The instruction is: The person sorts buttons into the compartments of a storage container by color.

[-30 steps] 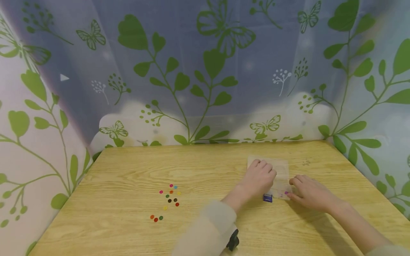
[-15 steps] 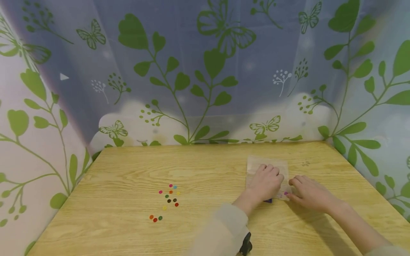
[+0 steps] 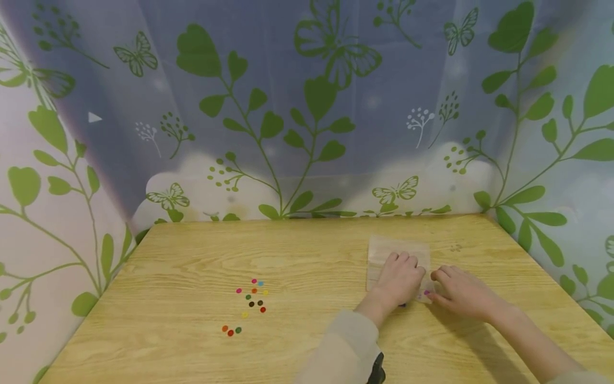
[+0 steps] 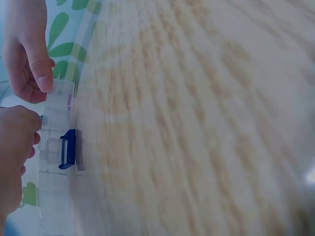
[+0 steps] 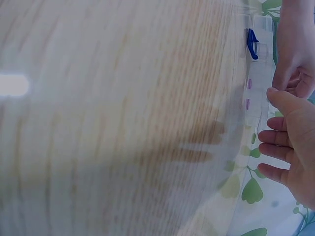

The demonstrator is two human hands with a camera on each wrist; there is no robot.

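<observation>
A clear plastic compartment box [image 3: 378, 255] with a blue latch [image 4: 70, 149] lies at the right of the table. My left hand [image 3: 401, 278] is over the box's right half, fingers curled down. In the left wrist view, a tiny teal piece [image 4: 42, 117], perhaps a button, shows at its fingertips. My right hand [image 3: 464, 292] is at the box's right end, its thumb touching the near corner and the other fingers loosely extended. Purple buttons [image 5: 247, 104] show through the box wall there. The left hand hides much of the box's inside and most of the latch in the head view.
Several small round buttons in red, orange, yellow, green, blue, pink and black, among them a dark one [image 3: 251, 304], lie scattered left of centre on the wooden table [image 3: 297, 256]. A patterned cloth [image 3: 331, 133] hangs behind and at both sides.
My left hand has moved right and slightly nearer over the box, covering most of the blue latch. The right hand stays almost where it was; the loose buttons lie as before.
</observation>
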